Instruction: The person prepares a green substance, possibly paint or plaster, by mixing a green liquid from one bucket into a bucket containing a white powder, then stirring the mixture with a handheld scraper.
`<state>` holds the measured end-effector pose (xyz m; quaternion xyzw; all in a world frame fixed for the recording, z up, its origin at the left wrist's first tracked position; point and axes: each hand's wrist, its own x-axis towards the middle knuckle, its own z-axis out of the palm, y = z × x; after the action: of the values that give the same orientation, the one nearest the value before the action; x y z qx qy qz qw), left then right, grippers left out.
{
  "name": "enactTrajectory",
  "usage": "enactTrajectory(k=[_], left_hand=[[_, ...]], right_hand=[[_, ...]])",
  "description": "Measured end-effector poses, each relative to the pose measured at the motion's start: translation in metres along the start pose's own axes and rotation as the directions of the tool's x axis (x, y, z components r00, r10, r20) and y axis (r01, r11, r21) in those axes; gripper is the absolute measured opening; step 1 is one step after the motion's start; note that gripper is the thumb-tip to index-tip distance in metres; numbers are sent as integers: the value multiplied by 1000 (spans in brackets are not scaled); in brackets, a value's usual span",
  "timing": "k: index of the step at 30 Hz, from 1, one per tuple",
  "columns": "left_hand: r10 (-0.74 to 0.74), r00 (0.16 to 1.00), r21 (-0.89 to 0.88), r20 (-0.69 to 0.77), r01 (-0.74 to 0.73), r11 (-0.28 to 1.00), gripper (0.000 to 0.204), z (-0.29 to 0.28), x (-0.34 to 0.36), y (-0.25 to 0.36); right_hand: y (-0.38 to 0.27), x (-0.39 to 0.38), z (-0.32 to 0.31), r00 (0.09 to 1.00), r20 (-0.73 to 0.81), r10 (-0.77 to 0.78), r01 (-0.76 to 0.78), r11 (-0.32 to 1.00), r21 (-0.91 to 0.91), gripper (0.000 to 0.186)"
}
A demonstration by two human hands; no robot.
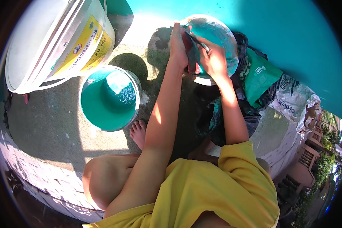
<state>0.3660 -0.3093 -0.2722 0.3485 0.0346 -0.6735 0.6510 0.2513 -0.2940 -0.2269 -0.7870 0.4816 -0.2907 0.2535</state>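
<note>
Between my hands is a dark, flat packet-like thing with red patches, tilted over the near side of a white basin. My left hand is closed against its left side, fingers pointing away from me. My right hand grips its right edge, fingers curled, with a small pale strip showing near them. What exactly the packet is cannot be made out. Teal paint coats the basin's inside, and its rim is smeared. To the left stands a white bucket with teal paint inside.
A large white pail with a yellow label and wire handle stands at the far left. Right of the basin lie a green plastic packet, a black plastic bag and a crumpled white sack. A teal wall rises behind.
</note>
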Motion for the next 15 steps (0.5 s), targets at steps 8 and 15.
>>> enactTrajectory(k=[8,15], left_hand=[[-62,994,-28,92,65,997,53,-5,-2,-1],[-14,999,-33,50,16,999,50,1,4,-1]], right_hand=[[-11,-7,-1,998,22,67,-66,997,-33,32],[60,15,14,974,-15,227,-226,973,55,29]])
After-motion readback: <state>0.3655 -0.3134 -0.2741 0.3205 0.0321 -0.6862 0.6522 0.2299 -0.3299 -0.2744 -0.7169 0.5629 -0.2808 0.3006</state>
